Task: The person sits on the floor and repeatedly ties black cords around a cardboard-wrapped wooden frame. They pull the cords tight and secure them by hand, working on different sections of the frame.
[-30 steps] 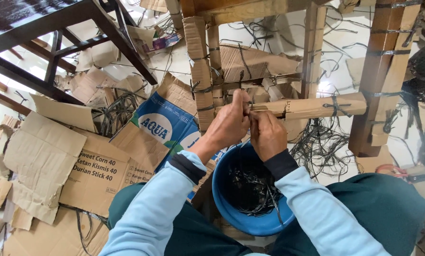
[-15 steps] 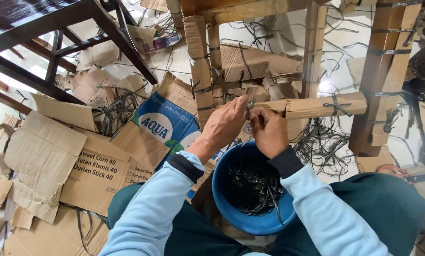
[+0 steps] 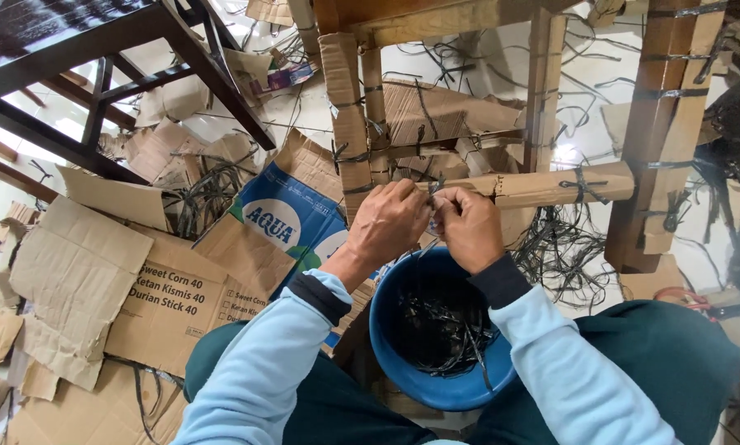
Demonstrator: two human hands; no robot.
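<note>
1. Seen from above, a person in pale blue sleeves with dark cuffs works both hands at a cardboard-wrapped wooden rail [image 3: 551, 185] of a furniture frame.
2. The left hand [image 3: 390, 222] is closed, its fingertips pinching a thin dark strap [image 3: 432, 188] at the rail's near end.
3. The right hand [image 3: 467, 224] is curled shut just beside it, fingers gripping the same strap; the two hands touch at the knuckles.
4. Another black strap tie [image 3: 580, 183] circles the rail further along, towards the upright wooden leg [image 3: 654, 132], which is also bound in cardboard and straps.
5. Directly below the hands sits a blue bucket [image 3: 386, 330], held between the person's knees, with a tangle of cut black strap pieces [image 3: 444, 330] inside.
6. Flattened cardboard boxes [image 3: 172, 297] lie spread over the floor to the left, one with a blue printed panel [image 3: 291, 218].
7. Loose black strapping [image 3: 559, 247] lies heaped on the pale floor under the rail, near the leg.
8. A dark wooden chair frame [image 3: 98, 82] stands at the upper left, well apart from the hands.
</note>
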